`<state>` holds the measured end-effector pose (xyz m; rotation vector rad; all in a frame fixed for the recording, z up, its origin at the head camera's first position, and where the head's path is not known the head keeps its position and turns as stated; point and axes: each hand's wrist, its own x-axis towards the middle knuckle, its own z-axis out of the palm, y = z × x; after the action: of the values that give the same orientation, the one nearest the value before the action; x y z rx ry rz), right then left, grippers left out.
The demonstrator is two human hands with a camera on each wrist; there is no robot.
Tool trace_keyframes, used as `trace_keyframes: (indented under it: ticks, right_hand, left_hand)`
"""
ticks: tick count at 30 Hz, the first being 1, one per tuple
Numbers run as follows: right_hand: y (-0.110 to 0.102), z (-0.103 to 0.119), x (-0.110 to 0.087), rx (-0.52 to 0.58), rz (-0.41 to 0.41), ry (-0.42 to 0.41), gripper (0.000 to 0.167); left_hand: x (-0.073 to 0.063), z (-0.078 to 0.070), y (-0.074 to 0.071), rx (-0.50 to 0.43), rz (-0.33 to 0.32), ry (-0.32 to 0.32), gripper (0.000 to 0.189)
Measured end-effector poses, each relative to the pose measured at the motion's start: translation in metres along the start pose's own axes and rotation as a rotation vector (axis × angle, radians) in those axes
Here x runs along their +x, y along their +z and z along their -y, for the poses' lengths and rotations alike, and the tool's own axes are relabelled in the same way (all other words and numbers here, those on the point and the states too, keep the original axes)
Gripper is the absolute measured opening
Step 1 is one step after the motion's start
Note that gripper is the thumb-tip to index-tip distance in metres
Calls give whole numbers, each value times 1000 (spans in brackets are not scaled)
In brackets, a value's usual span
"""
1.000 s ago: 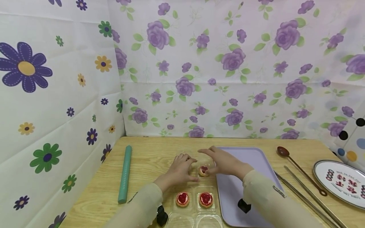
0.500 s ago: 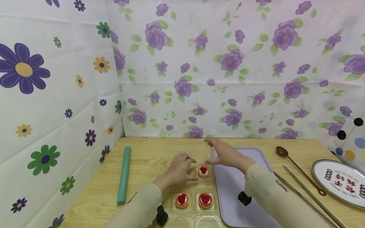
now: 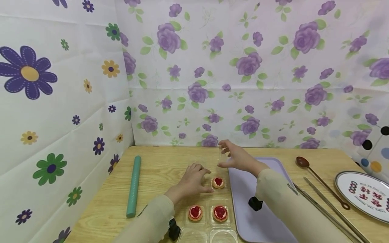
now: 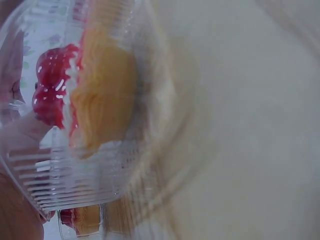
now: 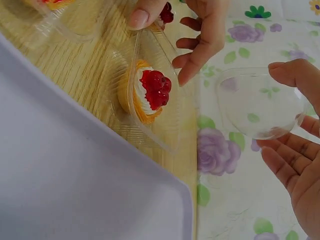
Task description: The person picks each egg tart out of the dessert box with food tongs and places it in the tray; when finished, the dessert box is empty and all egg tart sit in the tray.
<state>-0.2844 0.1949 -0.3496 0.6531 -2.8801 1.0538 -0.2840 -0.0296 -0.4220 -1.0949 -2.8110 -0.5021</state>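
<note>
Clear plastic catches the light as a person's right hand (image 3: pixel 238 158) holds a thin, rounded lid (image 5: pixel 260 105) between thumb and bent fingers, above the far edge of the wooden surface (image 3: pixel 164 162). The left hand (image 3: pixel 190 182) spreads over the far clear plastic container (image 5: pixel 167 117), its thumb at the near rim; whether the fingers grip the plastic cannot be told.

Just beside that hand, in the container's right compartment, sits a berry-topped tart (image 3: pixel 218 183), its glossy red fruit resting on white cream in a golden shell. Part of another berry-topped tart (image 5: pixel 166 14) shows beneath the left hand. Nearer the person, two more, a left tart (image 3: pixel 195 213) and a right tart (image 3: pixel 220 213), rest side by side in a second clear container (image 3: pixel 207 216), with a pair of clear covers (image 3: pixel 223 236) in front of it.

Lavender in colour, a tray (image 3: pixel 240 216) lies to the right of the containers, partly under the right sleeve (image 3: pixel 282 199). Farther right are two long metal rods (image 3: pixel 334 208), a dark wooden ladle (image 3: pixel 302 162) and a white plate (image 3: pixel 369 189) with red characters. Well to the left lies a teal rod (image 3: pixel 133 185). Purple-flowered cloth (image 3: pixel 225 111) hangs behind the scene.
</note>
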Motion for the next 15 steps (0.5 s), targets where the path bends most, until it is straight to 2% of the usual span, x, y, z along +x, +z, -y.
trace_keyframes:
  ticks: [6,11,15]
  right_hand:
    - [8,-11,8,60,22,16,84]
    - [12,-24,11,103,6,42,79]
    - [17,-34,13,120,-17,99,76]
  left_hand:
    - [1,1,2,12,-1,6,68]
    - [1,2,3,23,-5,0,69]
    - [0,2,3,33,-6,-8,69]
